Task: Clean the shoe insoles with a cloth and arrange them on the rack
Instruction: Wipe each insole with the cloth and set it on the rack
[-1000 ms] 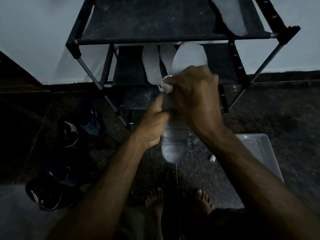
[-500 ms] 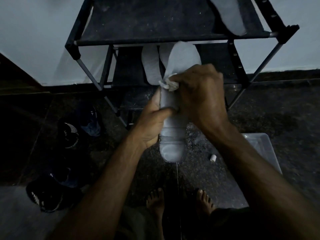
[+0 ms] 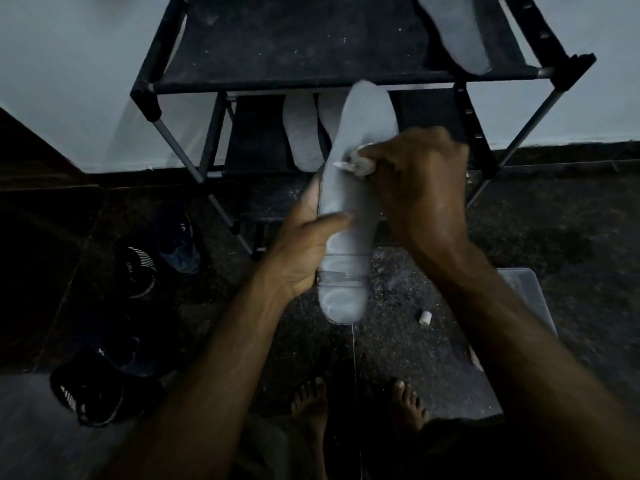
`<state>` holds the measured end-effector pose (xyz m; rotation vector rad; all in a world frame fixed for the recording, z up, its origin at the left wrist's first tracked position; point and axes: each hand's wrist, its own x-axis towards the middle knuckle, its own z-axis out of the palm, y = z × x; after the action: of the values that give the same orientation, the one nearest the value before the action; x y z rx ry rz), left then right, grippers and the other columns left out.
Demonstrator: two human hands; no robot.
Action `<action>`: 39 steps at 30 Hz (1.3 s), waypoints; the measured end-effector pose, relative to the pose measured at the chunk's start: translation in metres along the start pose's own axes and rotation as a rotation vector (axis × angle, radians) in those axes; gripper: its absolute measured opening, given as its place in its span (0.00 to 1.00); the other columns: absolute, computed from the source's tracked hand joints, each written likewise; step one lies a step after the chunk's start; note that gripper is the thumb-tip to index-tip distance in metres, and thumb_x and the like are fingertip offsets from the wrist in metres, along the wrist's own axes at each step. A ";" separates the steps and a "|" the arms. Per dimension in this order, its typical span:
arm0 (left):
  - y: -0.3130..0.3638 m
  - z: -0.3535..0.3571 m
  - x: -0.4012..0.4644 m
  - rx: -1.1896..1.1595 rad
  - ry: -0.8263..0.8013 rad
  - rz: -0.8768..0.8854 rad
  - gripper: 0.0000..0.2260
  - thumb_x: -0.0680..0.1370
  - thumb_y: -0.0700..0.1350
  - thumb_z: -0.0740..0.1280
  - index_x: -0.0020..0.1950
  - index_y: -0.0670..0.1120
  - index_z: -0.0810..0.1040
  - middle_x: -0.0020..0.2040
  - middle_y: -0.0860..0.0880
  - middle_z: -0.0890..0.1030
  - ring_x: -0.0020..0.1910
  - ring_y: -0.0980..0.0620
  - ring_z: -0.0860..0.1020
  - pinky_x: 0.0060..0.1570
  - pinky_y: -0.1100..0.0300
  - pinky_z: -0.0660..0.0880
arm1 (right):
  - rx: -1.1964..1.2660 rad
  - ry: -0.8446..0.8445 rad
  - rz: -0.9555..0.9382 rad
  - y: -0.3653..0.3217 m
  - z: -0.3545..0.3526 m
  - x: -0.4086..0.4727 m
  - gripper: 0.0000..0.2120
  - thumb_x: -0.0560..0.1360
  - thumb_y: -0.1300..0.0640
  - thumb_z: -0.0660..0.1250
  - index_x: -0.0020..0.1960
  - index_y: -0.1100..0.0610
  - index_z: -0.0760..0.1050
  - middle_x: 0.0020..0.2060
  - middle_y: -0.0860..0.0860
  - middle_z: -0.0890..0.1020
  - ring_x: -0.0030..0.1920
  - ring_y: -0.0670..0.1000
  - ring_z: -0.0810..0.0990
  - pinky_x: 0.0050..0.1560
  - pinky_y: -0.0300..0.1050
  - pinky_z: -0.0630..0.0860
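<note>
Head view, dim room: dark speckled floor (image 3: 540, 237), pale wall (image 3: 69, 64) behind. Black rack (image 3: 311, 39) stands against the wall, top cut off by the frame; one insole (image 3: 457, 32) on its upper shelf, two insoles (image 3: 301, 133) on the shelf below, partly hidden. Clear plastic tub (image 3: 530, 299) at right, mostly behind the forearm. Three dark shoes (image 3: 138, 271) at left, hard to make out. Left hand (image 3: 304, 251) grips the held insole (image 3: 349, 209) mid-length, thumb across it. Right hand (image 3: 422, 188) pinches a bunched cloth (image 3: 356, 164) against the insole. Two bare feet (image 3: 311, 403) below. Small white object (image 3: 424, 317) on floor, unclear.
</note>
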<state>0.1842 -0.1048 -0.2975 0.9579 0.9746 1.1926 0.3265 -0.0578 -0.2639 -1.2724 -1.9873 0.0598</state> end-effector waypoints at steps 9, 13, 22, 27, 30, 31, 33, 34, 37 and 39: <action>0.001 -0.003 0.002 -0.003 0.041 0.035 0.20 0.74 0.27 0.59 0.61 0.43 0.73 0.52 0.46 0.81 0.55 0.47 0.78 0.54 0.55 0.77 | 0.163 -0.143 -0.192 -0.029 0.003 -0.003 0.10 0.73 0.61 0.65 0.48 0.53 0.85 0.38 0.54 0.84 0.40 0.57 0.81 0.41 0.55 0.77; 0.003 0.000 0.000 0.022 0.035 0.017 0.24 0.74 0.30 0.62 0.68 0.47 0.69 0.55 0.48 0.81 0.53 0.51 0.80 0.50 0.59 0.78 | 0.109 -0.030 0.003 0.006 0.001 0.000 0.10 0.77 0.54 0.64 0.47 0.53 0.85 0.39 0.53 0.85 0.41 0.55 0.81 0.39 0.56 0.77; 0.005 -0.003 0.001 0.027 0.107 0.033 0.25 0.70 0.32 0.63 0.68 0.37 0.69 0.57 0.44 0.80 0.57 0.47 0.78 0.61 0.52 0.75 | 0.273 -0.197 -0.134 -0.024 0.003 -0.006 0.08 0.74 0.60 0.69 0.50 0.51 0.84 0.40 0.51 0.84 0.43 0.54 0.79 0.45 0.55 0.76; 0.004 -0.002 0.001 0.055 0.076 0.001 0.26 0.76 0.28 0.62 0.73 0.43 0.66 0.60 0.44 0.79 0.56 0.49 0.79 0.52 0.58 0.77 | 0.204 -0.019 0.039 0.012 -0.001 -0.002 0.11 0.76 0.52 0.65 0.48 0.55 0.85 0.41 0.53 0.85 0.41 0.54 0.82 0.39 0.57 0.79; 0.005 -0.001 0.001 0.069 0.082 0.011 0.26 0.76 0.27 0.60 0.73 0.42 0.66 0.61 0.45 0.78 0.58 0.51 0.79 0.54 0.60 0.76 | 0.263 -0.042 0.020 0.004 -0.003 -0.007 0.06 0.74 0.58 0.69 0.48 0.56 0.85 0.42 0.52 0.86 0.42 0.49 0.81 0.43 0.52 0.78; 0.005 -0.002 0.002 0.070 0.087 0.016 0.25 0.76 0.26 0.60 0.72 0.42 0.67 0.62 0.45 0.78 0.60 0.50 0.78 0.57 0.59 0.76 | 0.289 -0.082 -0.037 -0.005 -0.003 -0.008 0.05 0.73 0.61 0.71 0.47 0.57 0.85 0.40 0.52 0.86 0.40 0.47 0.79 0.43 0.49 0.77; 0.005 -0.003 0.003 0.072 0.104 0.020 0.25 0.76 0.26 0.60 0.71 0.42 0.67 0.63 0.45 0.78 0.62 0.50 0.77 0.59 0.58 0.74 | 0.282 -0.145 -0.121 -0.021 -0.002 -0.010 0.06 0.71 0.63 0.71 0.46 0.56 0.85 0.39 0.51 0.85 0.40 0.46 0.77 0.45 0.46 0.74; 0.005 -0.004 0.002 0.072 0.107 0.019 0.24 0.76 0.26 0.60 0.71 0.42 0.67 0.62 0.44 0.78 0.62 0.49 0.77 0.60 0.57 0.74 | 0.269 -0.151 -0.126 -0.021 -0.001 -0.009 0.06 0.72 0.62 0.71 0.46 0.56 0.85 0.39 0.51 0.85 0.40 0.47 0.77 0.45 0.47 0.75; 0.006 -0.002 0.000 0.074 0.097 0.012 0.25 0.76 0.27 0.60 0.71 0.43 0.67 0.61 0.44 0.79 0.59 0.49 0.78 0.56 0.57 0.76 | 0.241 -0.082 -0.016 -0.003 -0.001 -0.007 0.05 0.74 0.58 0.70 0.47 0.57 0.85 0.40 0.51 0.85 0.39 0.49 0.80 0.42 0.49 0.78; 0.008 -0.001 0.000 0.067 0.108 -0.003 0.25 0.76 0.27 0.60 0.70 0.45 0.68 0.58 0.48 0.80 0.55 0.53 0.80 0.50 0.61 0.77 | 0.330 -0.050 0.117 0.005 -0.003 -0.009 0.06 0.74 0.60 0.71 0.49 0.54 0.84 0.42 0.47 0.84 0.41 0.43 0.80 0.43 0.38 0.78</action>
<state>0.1811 -0.1040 -0.2900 0.9526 1.1073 1.2255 0.3345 -0.0635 -0.2687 -1.1768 -1.8491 0.4608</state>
